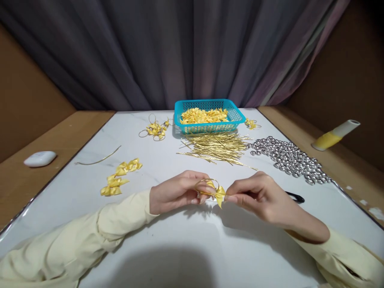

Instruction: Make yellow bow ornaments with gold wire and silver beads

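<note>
While the left hand (183, 190) pinches a yellow bow (220, 194) with a wire loop (207, 179), the right hand (264, 200) has thumb and forefinger closed on the bow's right side, the exact part hidden; the bow is above the table (168, 248), in front of the gold wires (216, 147).

Held bow (220, 195): glossy, satin-like cloth, I see
Basket (210, 125): smooth plastic
Gold strands (216, 147): shiny, metallic to me
Beads (288, 158): polished, metal-looking
Curtain (180, 52): matt cloth
Tabletop (249, 256): smooth, glossy
</note>
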### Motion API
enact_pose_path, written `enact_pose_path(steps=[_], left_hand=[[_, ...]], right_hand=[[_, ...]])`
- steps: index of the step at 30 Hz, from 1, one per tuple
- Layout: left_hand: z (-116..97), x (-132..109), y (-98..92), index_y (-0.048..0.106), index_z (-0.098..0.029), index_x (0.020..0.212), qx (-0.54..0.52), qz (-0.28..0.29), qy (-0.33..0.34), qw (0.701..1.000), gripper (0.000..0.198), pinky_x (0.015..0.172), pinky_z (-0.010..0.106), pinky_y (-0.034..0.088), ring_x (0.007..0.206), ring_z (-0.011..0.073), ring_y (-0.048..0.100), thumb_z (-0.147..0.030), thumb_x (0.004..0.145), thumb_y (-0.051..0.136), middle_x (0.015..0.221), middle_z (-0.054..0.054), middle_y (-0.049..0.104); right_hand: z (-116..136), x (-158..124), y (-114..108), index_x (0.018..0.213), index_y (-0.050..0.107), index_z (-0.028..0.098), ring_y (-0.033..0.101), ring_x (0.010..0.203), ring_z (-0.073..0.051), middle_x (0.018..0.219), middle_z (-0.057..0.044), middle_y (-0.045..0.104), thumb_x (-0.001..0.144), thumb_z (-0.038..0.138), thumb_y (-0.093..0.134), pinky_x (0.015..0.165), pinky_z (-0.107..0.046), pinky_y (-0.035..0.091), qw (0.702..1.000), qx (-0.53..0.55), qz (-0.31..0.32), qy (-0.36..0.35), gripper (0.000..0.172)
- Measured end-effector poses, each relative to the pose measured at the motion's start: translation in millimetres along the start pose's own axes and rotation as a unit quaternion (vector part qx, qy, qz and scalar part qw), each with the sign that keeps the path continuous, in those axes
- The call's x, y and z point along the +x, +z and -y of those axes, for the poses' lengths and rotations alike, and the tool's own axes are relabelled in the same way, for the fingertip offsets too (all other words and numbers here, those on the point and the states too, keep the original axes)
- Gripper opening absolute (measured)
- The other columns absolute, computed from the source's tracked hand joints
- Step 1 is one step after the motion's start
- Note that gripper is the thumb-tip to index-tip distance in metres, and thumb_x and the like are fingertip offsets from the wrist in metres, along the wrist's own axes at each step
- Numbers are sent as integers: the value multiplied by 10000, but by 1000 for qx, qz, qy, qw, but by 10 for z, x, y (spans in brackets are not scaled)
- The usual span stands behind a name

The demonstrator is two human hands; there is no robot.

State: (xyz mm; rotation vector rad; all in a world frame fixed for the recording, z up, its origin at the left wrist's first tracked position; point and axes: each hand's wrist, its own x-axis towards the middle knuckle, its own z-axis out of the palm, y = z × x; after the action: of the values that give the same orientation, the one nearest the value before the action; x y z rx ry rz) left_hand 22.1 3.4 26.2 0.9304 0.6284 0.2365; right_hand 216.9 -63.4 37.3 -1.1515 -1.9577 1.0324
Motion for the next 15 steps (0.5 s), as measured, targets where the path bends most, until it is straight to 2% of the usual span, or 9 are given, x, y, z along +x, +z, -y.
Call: enact_pose_path(steps=[7, 12, 15], left_hand=[[-9, -7, -6, 592, -103, 674, 15, -18, -1, 1000, 114, 448, 170, 271, 480, 50, 409, -194, 736, 619, 581, -9, 552], [5, -1, 27, 577, -101, 649, 18, -3, -13, 1000, 117, 435, 173, 256, 465, 52, 406, -183, 711, 633, 543, -20, 525], [5, 4, 32, 574, -103, 651, 23, 1, -9, 1000, 105, 442, 174, 263, 473, 53, 398, -173, 713, 622, 550, -22, 515]], right_hand=[[19, 1, 20, 678, 671, 88, 262, 429, -55, 456, 33, 425, 771, 124, 516, 398, -183, 230, 1000, -6, 1, 27, 184], [6, 19, 82, 670, 658, 93, 243, 421, -52, 448, 44, 393, 784, 158, 516, 392, -185, 221, 999, 33, 4, 37, 193], [-16, 29, 94, 678, 645, 101, 279, 394, -50, 435, 45, 408, 797, 205, 523, 381, -182, 237, 997, 52, 8, 62, 200]])
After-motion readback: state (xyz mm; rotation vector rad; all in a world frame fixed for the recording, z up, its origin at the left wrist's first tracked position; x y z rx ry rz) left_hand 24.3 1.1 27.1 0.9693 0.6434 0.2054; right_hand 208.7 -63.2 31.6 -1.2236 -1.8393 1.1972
